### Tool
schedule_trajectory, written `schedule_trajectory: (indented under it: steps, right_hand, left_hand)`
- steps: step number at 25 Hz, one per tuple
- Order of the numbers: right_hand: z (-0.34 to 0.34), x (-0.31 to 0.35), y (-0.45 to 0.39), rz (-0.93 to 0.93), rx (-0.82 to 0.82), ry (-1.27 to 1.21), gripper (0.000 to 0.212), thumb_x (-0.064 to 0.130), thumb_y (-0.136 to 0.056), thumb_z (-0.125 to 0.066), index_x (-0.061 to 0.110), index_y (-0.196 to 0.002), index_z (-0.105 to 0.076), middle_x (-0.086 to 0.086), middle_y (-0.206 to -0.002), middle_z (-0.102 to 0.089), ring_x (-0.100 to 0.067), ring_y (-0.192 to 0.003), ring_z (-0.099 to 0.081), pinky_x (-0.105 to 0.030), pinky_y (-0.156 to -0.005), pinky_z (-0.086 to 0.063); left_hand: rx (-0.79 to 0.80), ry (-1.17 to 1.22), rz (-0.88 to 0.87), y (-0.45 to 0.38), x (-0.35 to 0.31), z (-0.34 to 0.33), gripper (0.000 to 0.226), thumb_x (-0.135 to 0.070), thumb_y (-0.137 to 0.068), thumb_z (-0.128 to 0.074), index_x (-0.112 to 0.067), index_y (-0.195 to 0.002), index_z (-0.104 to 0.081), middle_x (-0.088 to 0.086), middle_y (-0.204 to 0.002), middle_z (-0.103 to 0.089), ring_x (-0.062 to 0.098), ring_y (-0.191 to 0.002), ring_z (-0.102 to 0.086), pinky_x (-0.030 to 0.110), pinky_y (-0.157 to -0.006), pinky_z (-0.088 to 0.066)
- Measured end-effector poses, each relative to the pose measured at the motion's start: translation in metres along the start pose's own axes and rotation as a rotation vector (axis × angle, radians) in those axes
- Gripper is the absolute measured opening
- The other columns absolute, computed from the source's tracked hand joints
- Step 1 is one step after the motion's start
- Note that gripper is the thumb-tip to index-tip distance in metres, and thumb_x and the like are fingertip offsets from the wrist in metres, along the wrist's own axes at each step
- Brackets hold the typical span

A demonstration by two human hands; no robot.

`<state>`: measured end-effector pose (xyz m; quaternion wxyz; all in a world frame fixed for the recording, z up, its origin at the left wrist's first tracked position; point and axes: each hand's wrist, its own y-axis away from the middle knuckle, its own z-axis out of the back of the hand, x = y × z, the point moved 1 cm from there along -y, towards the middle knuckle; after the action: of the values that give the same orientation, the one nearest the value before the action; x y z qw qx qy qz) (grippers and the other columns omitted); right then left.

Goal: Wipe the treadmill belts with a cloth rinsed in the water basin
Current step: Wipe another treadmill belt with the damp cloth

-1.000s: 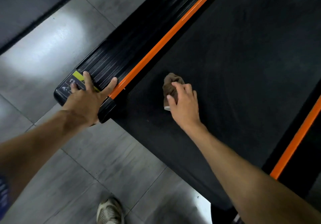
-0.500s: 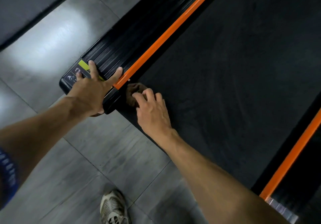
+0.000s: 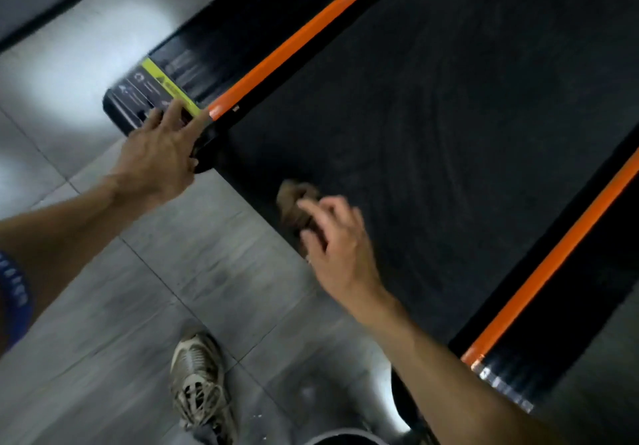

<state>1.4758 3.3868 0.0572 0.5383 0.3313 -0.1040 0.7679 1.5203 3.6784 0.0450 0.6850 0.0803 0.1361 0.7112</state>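
The black treadmill belt (image 3: 432, 116) runs diagonally between two orange side strips. A crumpled brown cloth (image 3: 294, 202) lies on the belt's rear edge, and my right hand (image 3: 337, 240) grips it with curled fingers; the hand is blurred. My left hand (image 3: 157, 157) rests with spread fingers on the rear corner of the left side rail (image 3: 179, 68), by its yellow-green label.
Grey floor tiles (image 3: 193, 265) lie behind the treadmill. My shoe (image 3: 198, 382) stands on them. A dark round rim (image 3: 342, 439), perhaps the basin, shows at the bottom edge. The right rail with its orange strip (image 3: 553, 258) bounds the belt's far side.
My right hand swept the cloth left to the orange strip, then back right along the belt's rear edge. The camera shifted, and my left hand stayed on the rail corner.
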Motion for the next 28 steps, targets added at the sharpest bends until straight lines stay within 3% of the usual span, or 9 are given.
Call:
schedule_trajectory:
  steps: [2, 5, 7, 13, 16, 21, 23, 28]
  right_hand:
    - [0.021, -0.027, -0.008, -0.072, -0.044, 0.137, 0.043, 0.025, -0.093, -0.060, 0.028, -0.135, -0.053, 0.000, -0.128, -0.047, -0.022, -0.102, -0.045, -0.036, -0.087, -0.043]
    - [0.027, -0.065, 0.030, -0.175, 0.190, 0.234, 0.045, 0.021, -0.096, -0.056, 0.030, -0.139, -0.045, 0.000, -0.130, -0.042, -0.025, -0.107, -0.043, -0.043, -0.091, -0.046]
    - [0.025, -0.078, 0.062, -0.106, 0.280, 0.215, 0.047, 0.018, -0.095, -0.055, 0.031, -0.138, -0.043, 0.001, -0.131, -0.039, -0.025, -0.107, -0.041, -0.043, -0.091, -0.046]
    - [0.026, -0.100, 0.066, 0.053, 0.346, 0.182, 0.047, 0.014, -0.093, -0.056, 0.031, -0.134, -0.042, -0.001, -0.129, -0.038, -0.024, -0.104, -0.039, -0.041, -0.095, -0.042]
    - [0.023, -0.112, 0.064, 0.099, 0.302, 0.112, 0.043, 0.014, -0.091, -0.059, 0.031, -0.129, -0.047, 0.002, -0.125, -0.040, -0.017, -0.099, -0.034, -0.036, -0.093, -0.040]
    - [0.012, -0.121, 0.065, 0.163, 0.185, 0.080, 0.036, 0.015, -0.090, -0.060, 0.031, -0.120, -0.050, 0.013, -0.112, -0.035, -0.012, -0.095, -0.034, -0.030, -0.087, -0.038]
    - [0.009, -0.124, 0.070, 0.200, 0.128, 0.097, 0.034, 0.019, -0.091, -0.060, 0.033, -0.121, -0.050, 0.012, -0.113, -0.037, -0.011, -0.094, -0.034, -0.030, -0.088, -0.038]
    - [0.001, -0.126, 0.073, 0.266, 0.025, 0.152, 0.036, 0.026, -0.090, -0.056, 0.036, -0.123, -0.048, 0.012, -0.115, -0.041, -0.013, -0.101, -0.040, -0.033, -0.091, -0.043]
  left_hand:
    - [-0.025, 0.042, 0.001, 0.027, -0.036, -0.015, 0.077, -0.017, -0.077, -0.071, -0.018, -0.146, -0.037, 0.020, -0.150, -0.031, 0.045, -0.130, -0.037, 0.059, -0.099, -0.042]
    - [0.133, 0.139, -0.009, 0.061, -0.109, -0.030, 0.075, -0.022, -0.085, -0.064, -0.022, -0.152, -0.030, 0.014, -0.159, -0.022, 0.037, -0.141, -0.029, 0.050, -0.108, -0.035]
    - [0.190, 0.171, 0.013, 0.082, -0.152, -0.036, 0.074, -0.026, -0.090, -0.059, -0.025, -0.154, -0.022, 0.010, -0.162, -0.016, 0.033, -0.145, -0.024, 0.047, -0.111, -0.032]
    - [0.302, 0.182, 0.112, 0.127, -0.217, -0.048, 0.079, -0.030, -0.092, -0.059, -0.026, -0.155, -0.012, 0.007, -0.163, -0.007, 0.030, -0.147, -0.018, 0.045, -0.113, -0.033]
    - [0.144, 0.201, 0.156, 0.120, -0.230, -0.067, 0.080, -0.033, -0.091, -0.059, -0.025, -0.155, -0.012, 0.011, -0.162, -0.008, 0.032, -0.146, -0.019, 0.045, -0.114, -0.031]
    - [-0.308, 0.238, 0.082, 0.094, -0.222, -0.101, 0.057, -0.039, -0.093, -0.046, -0.010, -0.143, -0.047, 0.020, -0.152, -0.037, 0.038, -0.141, -0.031, 0.045, -0.116, -0.025]
    - [-0.375, 0.225, 0.035, 0.091, -0.216, -0.114, 0.060, -0.046, -0.093, -0.038, -0.010, -0.138, -0.054, 0.019, -0.147, -0.044, 0.038, -0.138, -0.037, 0.043, -0.114, -0.031]
    - [-0.448, 0.249, 0.017, 0.087, -0.209, -0.135, 0.063, -0.054, -0.094, -0.030, -0.018, -0.142, -0.049, 0.012, -0.151, -0.040, 0.032, -0.141, -0.033, 0.046, -0.104, -0.042]
